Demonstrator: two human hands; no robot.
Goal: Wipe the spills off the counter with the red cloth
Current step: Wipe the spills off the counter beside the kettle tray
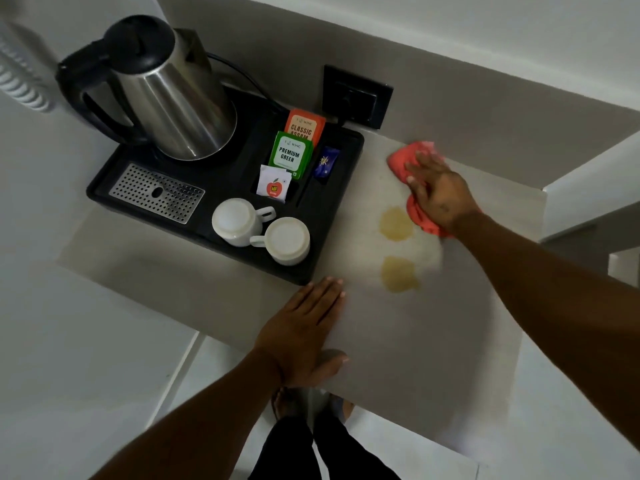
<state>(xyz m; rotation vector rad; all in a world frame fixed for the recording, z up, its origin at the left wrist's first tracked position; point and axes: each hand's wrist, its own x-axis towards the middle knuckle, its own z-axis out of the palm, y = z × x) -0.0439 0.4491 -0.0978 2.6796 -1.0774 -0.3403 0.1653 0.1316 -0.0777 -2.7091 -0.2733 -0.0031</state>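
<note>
The red cloth [401, 161] lies on the pale counter [398, 341] near the back wall. My right hand [438, 194] presses flat on top of it, fingers spread, covering its middle. Two yellowish spills sit on the counter just left of and below that hand: the upper spill [396, 224] almost touches the cloth, the lower spill [400, 274] lies nearer to me. My left hand [304, 327] rests flat, palm down, on the counter's front left part, close to the tray's corner, holding nothing.
A black tray [325, 258] to the left carries a steel kettle [173, 95], two upturned white cups [239, 220], tea sachets [291, 154] and a drip grille [156, 192]. A black wall socket [356, 95] sits behind. The counter's front edge runs just beyond my left wrist.
</note>
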